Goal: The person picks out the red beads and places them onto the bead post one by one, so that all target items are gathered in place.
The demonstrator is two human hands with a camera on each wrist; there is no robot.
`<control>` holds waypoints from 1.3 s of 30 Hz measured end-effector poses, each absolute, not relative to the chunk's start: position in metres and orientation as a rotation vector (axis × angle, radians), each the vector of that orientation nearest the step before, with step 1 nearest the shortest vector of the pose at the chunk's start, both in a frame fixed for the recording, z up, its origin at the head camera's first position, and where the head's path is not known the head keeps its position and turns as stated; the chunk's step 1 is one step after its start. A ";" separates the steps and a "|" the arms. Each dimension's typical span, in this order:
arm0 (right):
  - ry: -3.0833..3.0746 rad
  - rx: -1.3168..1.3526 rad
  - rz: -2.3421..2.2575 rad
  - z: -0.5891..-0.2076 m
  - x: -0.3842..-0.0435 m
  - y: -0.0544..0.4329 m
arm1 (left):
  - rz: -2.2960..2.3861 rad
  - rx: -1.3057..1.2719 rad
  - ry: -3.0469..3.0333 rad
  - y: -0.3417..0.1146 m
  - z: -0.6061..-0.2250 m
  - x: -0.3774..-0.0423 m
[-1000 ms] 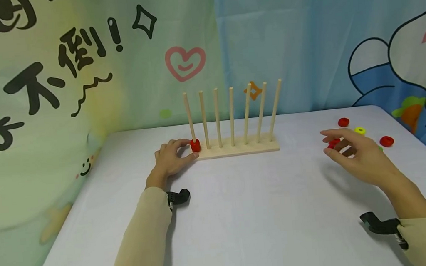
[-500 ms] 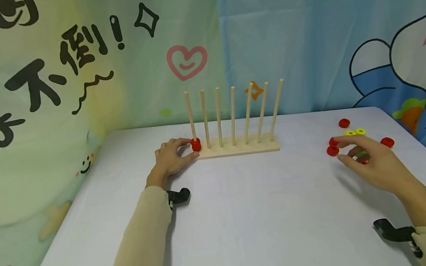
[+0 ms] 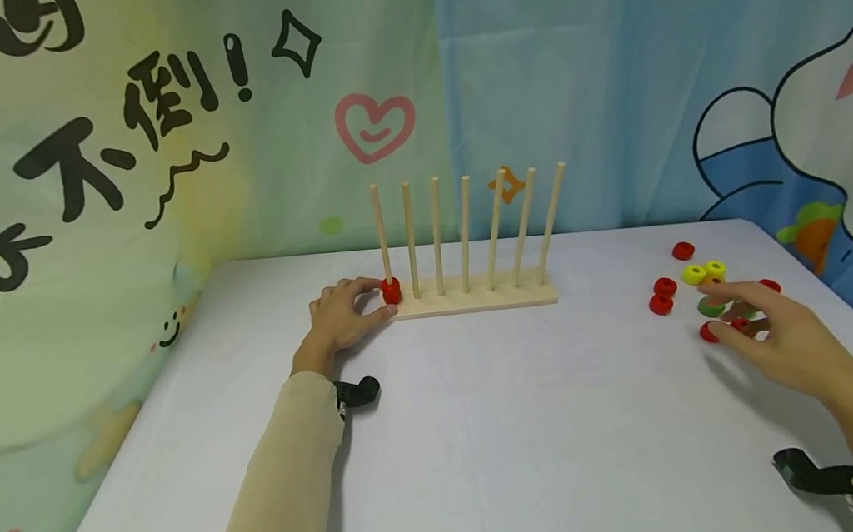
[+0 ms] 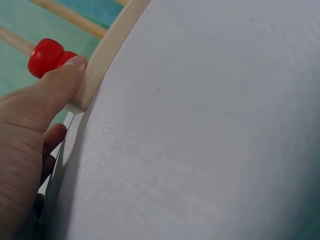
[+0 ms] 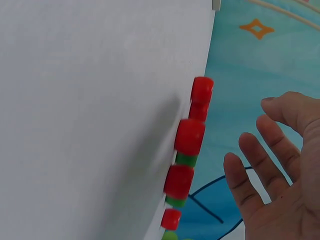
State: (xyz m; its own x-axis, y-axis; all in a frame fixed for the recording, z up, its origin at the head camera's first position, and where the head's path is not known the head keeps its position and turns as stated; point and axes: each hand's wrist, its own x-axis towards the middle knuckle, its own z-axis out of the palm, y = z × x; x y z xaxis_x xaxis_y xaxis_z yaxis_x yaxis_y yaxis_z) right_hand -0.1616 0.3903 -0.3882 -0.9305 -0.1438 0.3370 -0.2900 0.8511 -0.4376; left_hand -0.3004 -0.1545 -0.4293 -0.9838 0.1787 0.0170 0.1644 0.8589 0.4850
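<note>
A wooden peg rack [image 3: 474, 302] with a row of upright pegs stands toward the back of the table. Two red beads [image 3: 391, 291] are stacked low on its leftmost peg. My left hand [image 3: 340, 316] grips that end of the rack; in the left wrist view the thumb [image 4: 67, 77] presses the base beside the red beads [image 4: 46, 57]. Over at the right, my right hand [image 3: 786, 342] hovers above loose beads with its fingers spread and loosely bent, holding nothing. Around it lie red beads [image 3: 660, 304], yellow beads [image 3: 694, 274] and a green bead [image 3: 710, 306]; the hand partly hides some.
A white cloth covers the table [image 3: 529, 425]. Behind it hangs a printed curtain [image 3: 555, 80] with a heart and cartoon figures. One red bead [image 3: 683, 251] lies farthest back, and another red bead [image 3: 770, 285] shows behind the right hand.
My right hand has moved right and toward the front, passing over the beads and uncovering red and yellow ones. The left hand keeps its hold on the rack.
</note>
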 end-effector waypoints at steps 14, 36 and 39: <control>-2.782 0.251 0.593 -0.401 -0.162 0.410 | 0.790 0.269 3.007 -0.154 -0.429 -0.299; -3.077 0.019 0.541 -0.410 -0.162 0.426 | 0.782 0.301 3.011 -0.156 -0.430 -0.300; -3.094 0.025 0.556 -0.408 -0.163 0.425 | 0.780 0.300 3.014 -0.156 -0.430 -0.300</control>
State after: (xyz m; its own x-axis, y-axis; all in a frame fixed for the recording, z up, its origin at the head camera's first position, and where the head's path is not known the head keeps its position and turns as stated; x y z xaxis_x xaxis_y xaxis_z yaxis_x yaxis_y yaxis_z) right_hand -0.1634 0.4249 -0.4078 -0.9999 -0.0159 0.0012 -0.0153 0.9373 -0.3483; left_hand -0.2997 -0.1561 -0.4297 -0.9815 0.1881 0.0347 0.1813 0.8574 0.4816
